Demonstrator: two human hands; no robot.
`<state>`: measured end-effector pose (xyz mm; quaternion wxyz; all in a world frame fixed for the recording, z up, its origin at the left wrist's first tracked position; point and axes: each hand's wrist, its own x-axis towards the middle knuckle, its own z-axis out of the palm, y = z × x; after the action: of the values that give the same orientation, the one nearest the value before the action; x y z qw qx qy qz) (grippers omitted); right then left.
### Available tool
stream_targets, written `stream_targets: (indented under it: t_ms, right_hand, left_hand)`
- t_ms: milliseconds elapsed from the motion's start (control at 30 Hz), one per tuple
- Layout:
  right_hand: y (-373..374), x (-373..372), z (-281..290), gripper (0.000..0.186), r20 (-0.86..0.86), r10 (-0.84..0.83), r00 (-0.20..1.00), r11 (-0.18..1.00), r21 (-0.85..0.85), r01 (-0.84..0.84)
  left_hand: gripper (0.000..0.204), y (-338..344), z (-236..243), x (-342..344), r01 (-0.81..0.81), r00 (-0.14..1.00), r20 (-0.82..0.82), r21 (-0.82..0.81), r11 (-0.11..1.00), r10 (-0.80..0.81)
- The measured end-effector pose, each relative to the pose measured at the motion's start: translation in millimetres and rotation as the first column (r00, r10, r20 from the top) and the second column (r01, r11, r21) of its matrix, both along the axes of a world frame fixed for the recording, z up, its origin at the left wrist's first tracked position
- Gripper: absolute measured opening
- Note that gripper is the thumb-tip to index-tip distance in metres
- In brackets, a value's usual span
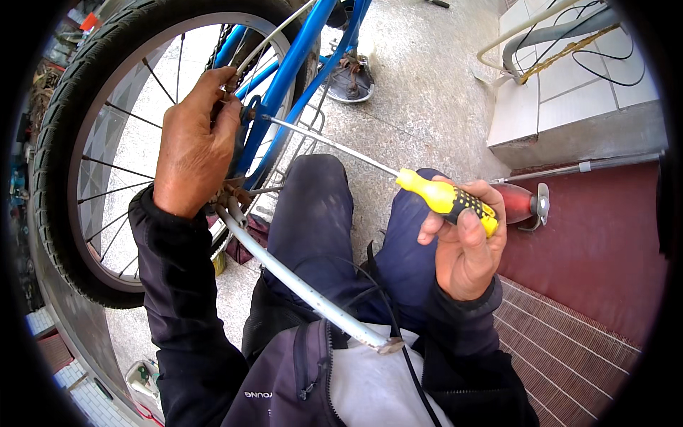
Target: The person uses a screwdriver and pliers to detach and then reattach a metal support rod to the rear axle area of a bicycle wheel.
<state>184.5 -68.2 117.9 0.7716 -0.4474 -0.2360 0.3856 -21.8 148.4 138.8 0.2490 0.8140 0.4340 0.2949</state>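
Observation:
My right hand (466,238) grips the yellow-and-black handle of a screwdriver (437,194). Its long shaft points left, and the tip touches or nearly touches a bracket on the blue bicycle frame (290,60). At the frame, my left hand (192,135) pinches a small metal part at the lower end of a white cable housing (274,33); the fingers partly hide that part. Beside this hand stands the bicycle wheel (60,149), with a black knobby tyre and dark spokes. A curved silver tube (306,288) reaches from the frame toward my chest, over my lap.
A pedal (350,82) lies beyond the frame. To the right are a tiled ledge (576,107) with a hose and wires, a red rounded object (514,203) with a metal end, a dark red surface (597,249) and a brown slatted mat (562,345). A dark cord crosses my lap.

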Motion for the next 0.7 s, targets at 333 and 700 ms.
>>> stream_targets:
  t_ms: [333,700]
  right_hand:
    - [6,-5,-8,0.033,-0.044,0.004,0.999,1.000,-0.002,-0.004]
    - [-10,-13,-5,0.041,0.227,0.082,0.970,0.996,0.025,-0.090]
  left_hand:
    - [0.036,-1,-13,-9,0.055,0.973,0.229,-0.140,0.989,-0.022]
    - [0.037,-2,-21,-7,0.034,0.975,0.222,-0.039,0.999,-0.024]
